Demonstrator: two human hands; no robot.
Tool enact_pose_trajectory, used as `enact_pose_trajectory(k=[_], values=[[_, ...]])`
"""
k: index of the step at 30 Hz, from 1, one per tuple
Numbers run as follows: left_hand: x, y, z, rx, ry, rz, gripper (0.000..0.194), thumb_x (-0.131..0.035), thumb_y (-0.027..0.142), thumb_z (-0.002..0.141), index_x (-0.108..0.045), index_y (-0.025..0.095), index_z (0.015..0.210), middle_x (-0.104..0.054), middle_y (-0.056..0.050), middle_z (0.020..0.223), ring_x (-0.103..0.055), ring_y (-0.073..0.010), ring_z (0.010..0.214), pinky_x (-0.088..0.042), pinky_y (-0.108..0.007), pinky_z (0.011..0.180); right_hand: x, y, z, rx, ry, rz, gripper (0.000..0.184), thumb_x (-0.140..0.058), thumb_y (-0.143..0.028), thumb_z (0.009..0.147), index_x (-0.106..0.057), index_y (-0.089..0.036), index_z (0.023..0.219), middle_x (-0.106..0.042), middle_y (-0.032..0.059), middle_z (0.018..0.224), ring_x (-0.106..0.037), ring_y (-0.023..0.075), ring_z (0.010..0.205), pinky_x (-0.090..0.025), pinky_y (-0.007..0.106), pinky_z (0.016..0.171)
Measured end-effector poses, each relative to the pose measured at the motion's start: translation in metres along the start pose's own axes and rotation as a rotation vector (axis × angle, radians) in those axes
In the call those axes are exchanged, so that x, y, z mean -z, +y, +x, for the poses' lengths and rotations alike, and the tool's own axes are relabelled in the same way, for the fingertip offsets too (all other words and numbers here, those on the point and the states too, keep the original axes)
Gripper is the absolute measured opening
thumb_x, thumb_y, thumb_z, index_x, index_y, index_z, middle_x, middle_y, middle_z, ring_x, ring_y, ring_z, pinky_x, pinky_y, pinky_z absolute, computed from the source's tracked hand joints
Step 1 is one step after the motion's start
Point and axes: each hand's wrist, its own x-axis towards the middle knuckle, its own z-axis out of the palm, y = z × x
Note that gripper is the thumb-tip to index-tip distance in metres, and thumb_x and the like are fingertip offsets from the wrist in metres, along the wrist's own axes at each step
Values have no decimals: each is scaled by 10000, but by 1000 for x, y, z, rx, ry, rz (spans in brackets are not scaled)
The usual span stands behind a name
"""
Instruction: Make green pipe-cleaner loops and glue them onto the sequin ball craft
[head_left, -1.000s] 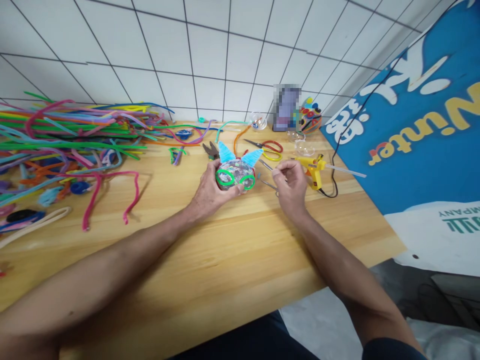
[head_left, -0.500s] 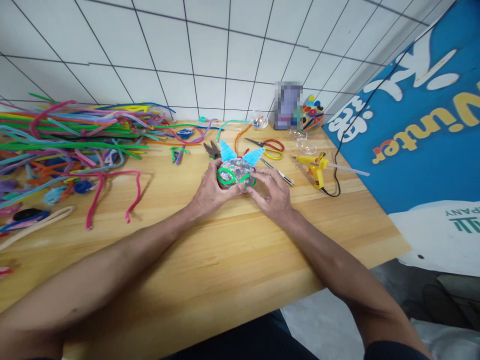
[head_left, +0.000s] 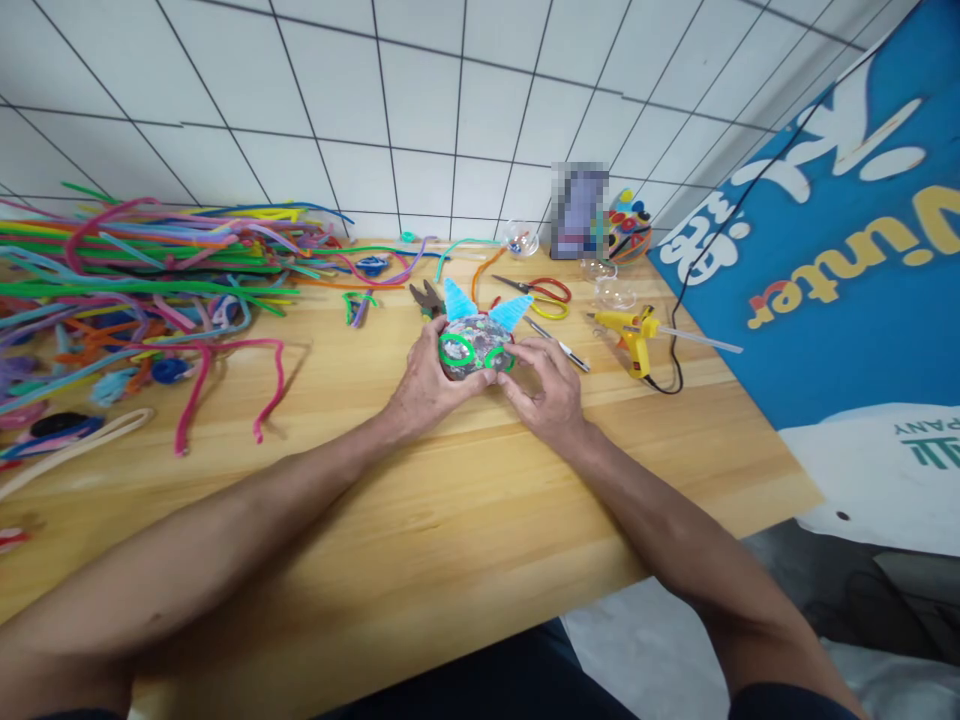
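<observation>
A round, mottled grey ball (head_left: 477, 334) sits between my two hands over the wooden table. Two light-blue pointed ears (head_left: 511, 312) stick up from its top, and two green pipe-cleaner rings (head_left: 456, 350) lie on its front. My left hand (head_left: 426, 382) grips the ball from the left, thumb along its lower edge. With thumb and fingers, my right hand (head_left: 546, 388) presses at the right green ring, partly covering it. Pliers (head_left: 426, 298) lie just behind my left hand. A pen (head_left: 559, 346) rests behind my right hand.
Loose pipe cleaners (head_left: 180, 260) are heaped at the left. Scissors (head_left: 541, 292) lie beyond the ball. A yellow hot-glue gun (head_left: 636, 335) with its cord sits at the right. Clear plastic domes (head_left: 615, 293) and a blurred upright panel (head_left: 579, 212) stand near the tiled wall.
The view has shifted very slightly. Both hands keep the same hold on the ball, with fingers still at the right green ring.
</observation>
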Motion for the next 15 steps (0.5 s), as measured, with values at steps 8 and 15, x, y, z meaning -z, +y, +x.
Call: enact_pose_trajectory(k=[8, 15], values=[[0, 0, 3, -9, 50, 59, 960, -979, 500, 727, -466, 240, 1497, -671, -156, 1460, -701, -379, 1342, -560, -581, 1179, -5, -5, 0, 80, 35, -1, 388, -725, -237, 1027, -681, -264, 1412, -773, 135, 1251, -767, 303, 1157, -687, 479, 960], [-2, -4, 5, -112, 49, 161, 992, -970, 525, 704, -469, 208, 1500, -638, -193, 1514, -631, -418, 1466, -490, -615, 1265, -4, -4, -5, 18, 8, -46, 342, -714, -256, 1035, -684, -273, 1374, -773, 133, 1250, -769, 303, 1139, -696, 474, 915]])
